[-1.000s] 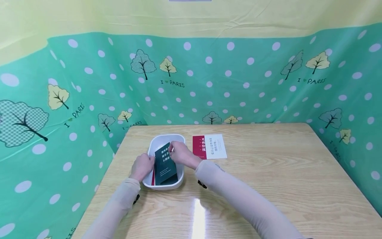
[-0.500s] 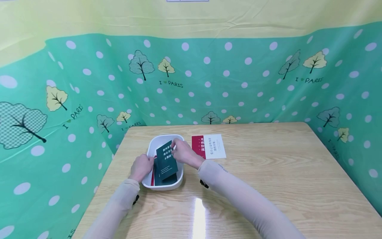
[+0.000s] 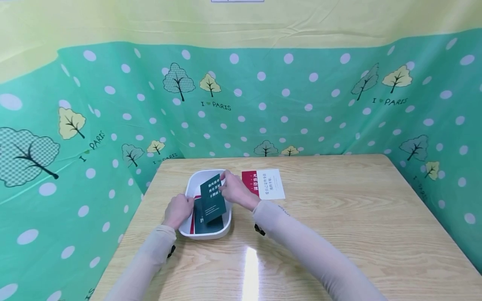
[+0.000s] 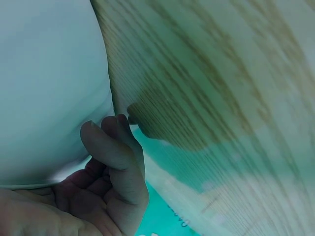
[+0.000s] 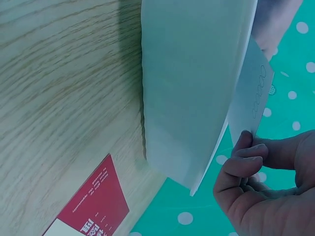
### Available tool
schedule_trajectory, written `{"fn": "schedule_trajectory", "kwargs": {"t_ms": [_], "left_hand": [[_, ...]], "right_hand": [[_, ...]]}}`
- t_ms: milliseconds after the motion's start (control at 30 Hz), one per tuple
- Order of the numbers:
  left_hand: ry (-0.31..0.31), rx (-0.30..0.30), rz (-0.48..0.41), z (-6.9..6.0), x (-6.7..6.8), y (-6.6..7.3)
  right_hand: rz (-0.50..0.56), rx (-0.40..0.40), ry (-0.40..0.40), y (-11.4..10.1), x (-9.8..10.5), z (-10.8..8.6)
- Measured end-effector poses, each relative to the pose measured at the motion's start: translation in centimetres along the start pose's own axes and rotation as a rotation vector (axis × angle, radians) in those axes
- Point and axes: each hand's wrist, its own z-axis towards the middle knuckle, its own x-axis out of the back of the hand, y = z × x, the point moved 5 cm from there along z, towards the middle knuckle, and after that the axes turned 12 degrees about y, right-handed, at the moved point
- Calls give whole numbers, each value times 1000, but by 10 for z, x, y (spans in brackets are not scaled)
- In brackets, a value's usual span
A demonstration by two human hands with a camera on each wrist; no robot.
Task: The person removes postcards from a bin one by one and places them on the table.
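A white plastic tub [image 3: 208, 237] stands at the left of the table, with several cards in it. My left hand [image 3: 178, 210] grips its left rim; in the left wrist view the fingers of the left hand [image 4: 110, 182] curl against the outside of the tub. Between thumb and fingertips, my right hand [image 3: 238, 190] pinches the upper right edge of a dark green card [image 3: 212, 200] with white lettering. This card is tilted up inside the tub, its pale back visible in the right wrist view. Beneath it lie another dark green card [image 3: 211, 228] and a red edge [image 3: 192, 223] of one more.
Just right of the tub, a red card [image 3: 249, 179] and a white printed card [image 3: 272, 184] lie on the wooden table [image 3: 339, 217]. A green and yellow patterned cloth [image 3: 263, 92] encloses the back and sides. Light glares on the table's front.
The right hand has moved slightly up and to the right, lifting the green card. More of the card underneath shows now. The left hand keeps its hold on the tub.
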Motion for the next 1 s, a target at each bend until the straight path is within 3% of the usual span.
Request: {"fn": "schedule_trajectory", "kwargs": {"t_ms": [633,1000], "left_hand": [[1,-14,-2,-1,3,1],[4,-24,4,-2,2,2]], "right_hand": [[39,-31,63,16,28,14],[30,2,120,24,54,21]]}}
